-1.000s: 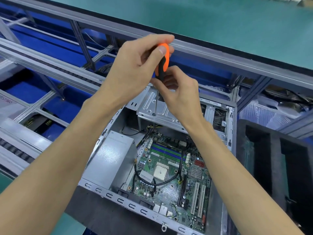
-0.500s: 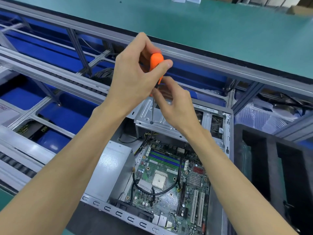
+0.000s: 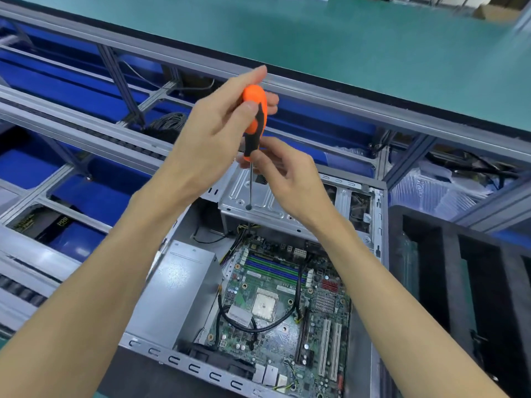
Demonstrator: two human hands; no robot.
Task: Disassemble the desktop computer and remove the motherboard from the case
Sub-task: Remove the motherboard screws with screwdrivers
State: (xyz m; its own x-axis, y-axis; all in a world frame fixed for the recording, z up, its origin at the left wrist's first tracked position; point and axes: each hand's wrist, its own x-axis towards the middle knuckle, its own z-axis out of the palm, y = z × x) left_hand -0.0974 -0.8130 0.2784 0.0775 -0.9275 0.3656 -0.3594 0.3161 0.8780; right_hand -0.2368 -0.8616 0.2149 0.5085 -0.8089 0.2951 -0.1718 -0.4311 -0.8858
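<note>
Overhead, the left hand [image 3: 207, 147] wraps the orange handle of a screwdriver [image 3: 254, 122], while the right hand [image 3: 290, 179] pinches its lower handle where the shaft begins. Its tip sits on a screw [image 3: 248, 207] in the metal drive bracket [image 3: 258, 202] of the open case [image 3: 184, 364]. Below the bracket, the green motherboard [image 3: 284, 305] lies inside the case, beside the grey power supply [image 3: 175, 288].

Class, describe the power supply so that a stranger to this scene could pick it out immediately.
Start at the open computer case. Beside the green motherboard, under the left forearm, sits the power supply. It is the only plain grey metal box there, with no chips or slots.
</note>
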